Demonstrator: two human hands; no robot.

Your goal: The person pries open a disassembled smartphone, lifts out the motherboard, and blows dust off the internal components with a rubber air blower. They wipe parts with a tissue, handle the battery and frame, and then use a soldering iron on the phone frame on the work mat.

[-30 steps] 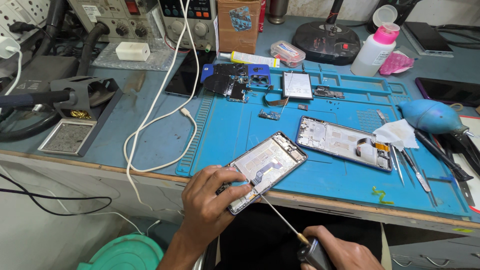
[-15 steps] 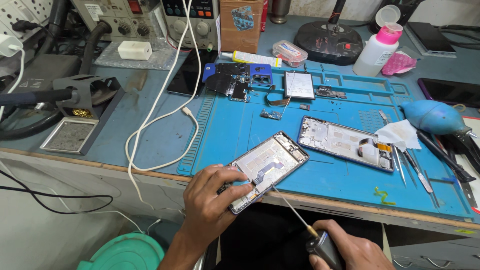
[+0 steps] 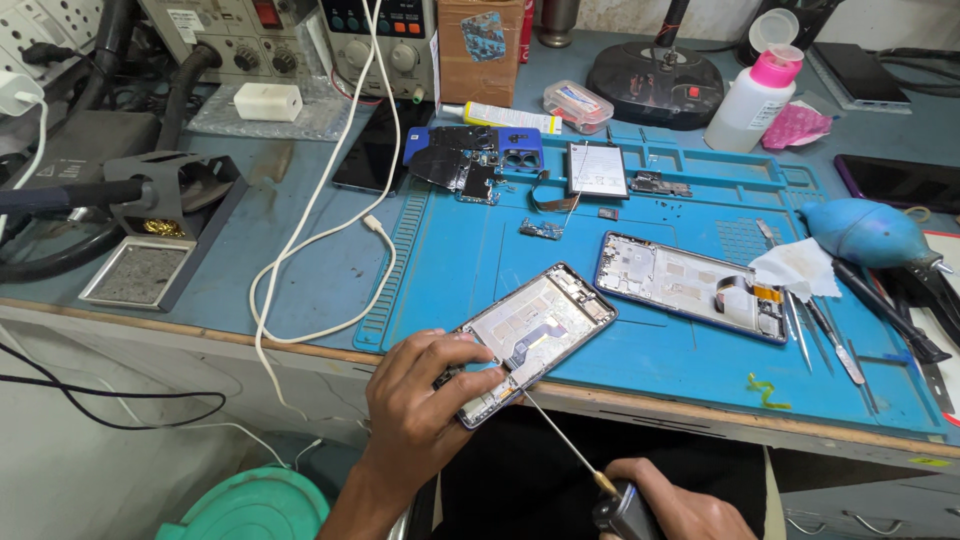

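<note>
Left hand [image 3: 425,415] grips the opened phone [image 3: 530,340]; right hand [image 3: 670,505], half cut off, holds a screwdriver [image 3: 565,445].

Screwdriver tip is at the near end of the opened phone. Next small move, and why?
Probably seat the tip squarely in the screw before turning. The left hand pins the opened phone frame at the mat's near edge, and the right hand holds the screwdriver at a shallow slant, with its tip meeting the frame's near end; the screw itself is too small to see.
</note>
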